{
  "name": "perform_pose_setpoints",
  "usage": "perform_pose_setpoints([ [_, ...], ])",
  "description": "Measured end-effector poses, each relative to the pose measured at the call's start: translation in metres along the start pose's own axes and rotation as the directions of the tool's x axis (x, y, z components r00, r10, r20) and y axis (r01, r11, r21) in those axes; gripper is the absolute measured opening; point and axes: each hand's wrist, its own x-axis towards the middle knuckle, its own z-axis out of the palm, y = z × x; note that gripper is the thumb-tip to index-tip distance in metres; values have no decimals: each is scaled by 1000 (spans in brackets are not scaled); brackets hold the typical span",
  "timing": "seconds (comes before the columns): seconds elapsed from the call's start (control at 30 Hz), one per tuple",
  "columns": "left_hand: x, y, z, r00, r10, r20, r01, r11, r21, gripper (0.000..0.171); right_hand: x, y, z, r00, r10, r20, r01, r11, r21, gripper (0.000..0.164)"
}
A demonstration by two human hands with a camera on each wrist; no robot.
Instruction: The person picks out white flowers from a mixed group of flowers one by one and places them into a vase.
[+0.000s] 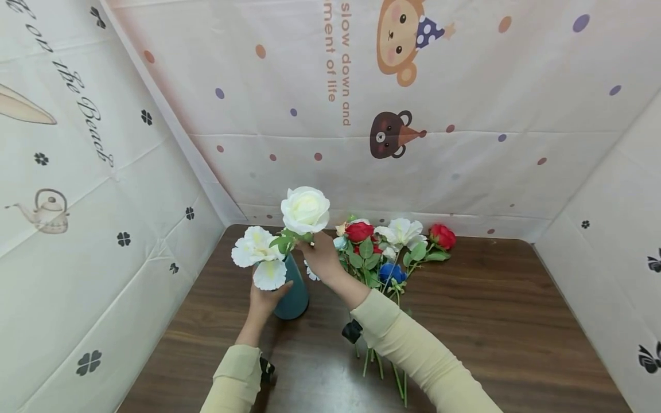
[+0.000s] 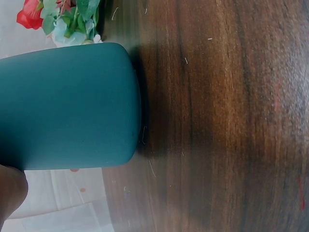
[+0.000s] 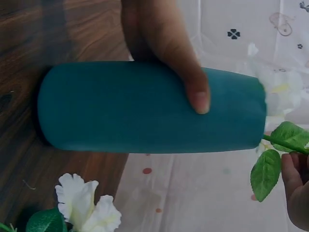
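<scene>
A teal vase (image 1: 292, 298) stands upright on the wooden table, and my left hand (image 1: 265, 299) grips its side. The thumb of that hand lies across the vase wall in the right wrist view. A white flower with ruffled petals (image 1: 256, 246) leans out of the mouth towards the left. My right hand (image 1: 324, 257) pinches the green stem of a white rose (image 1: 306, 210) just above the vase mouth. In the right wrist view the rose's leaves (image 3: 266, 175) sit beside the fingertips, and the stem runs into the mouth.
To the right lies a pile of artificial flowers: red roses (image 1: 359, 231), a blue rose (image 1: 391, 272) and white blooms (image 1: 403, 232). Their stems (image 1: 397, 378) point towards the table's front, below my right forearm. Printed cloth (image 1: 465, 178) walls in the table (image 1: 490, 321).
</scene>
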Motion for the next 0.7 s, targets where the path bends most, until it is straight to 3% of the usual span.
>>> perform_pose_setpoints([
  [0.3, -1, -1, -2, 1000, 3, 6, -3, 1000, -14, 88, 3, 9, 5, 997, -66, 41, 71, 989, -126, 27],
  [0.47, -1, -1, -3, 1000, -12, 19, 12, 1000, -16, 90, 3, 17, 10, 992, -103, 70, 111, 987, -121, 24],
  [0.7, -2, -1, 0, 1000, 23, 12, -23, 999, -31, 93, 3, 28, 6, 982, -161, 97, 173, 975, -136, 23],
])
